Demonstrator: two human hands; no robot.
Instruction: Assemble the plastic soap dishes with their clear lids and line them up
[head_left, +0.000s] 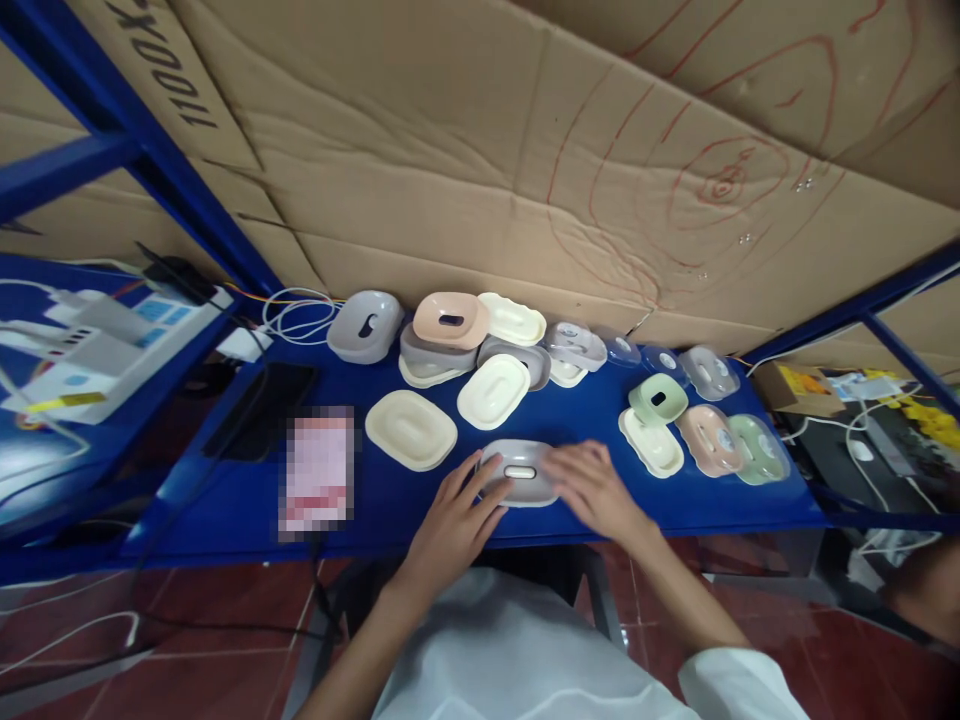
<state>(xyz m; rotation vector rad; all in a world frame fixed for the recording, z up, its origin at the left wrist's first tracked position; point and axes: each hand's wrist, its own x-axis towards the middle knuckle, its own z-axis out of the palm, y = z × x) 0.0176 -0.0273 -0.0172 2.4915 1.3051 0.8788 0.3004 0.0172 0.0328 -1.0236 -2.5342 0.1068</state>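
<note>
I am looking down at the blue table point(375, 500), where soap dishes are lying scattered toward its back edge. At its front edge, I am gripping a grey soap dish point(519, 472) between my left hand point(454, 522) and right hand point(592, 488), fingers curled on its sides.
</note>
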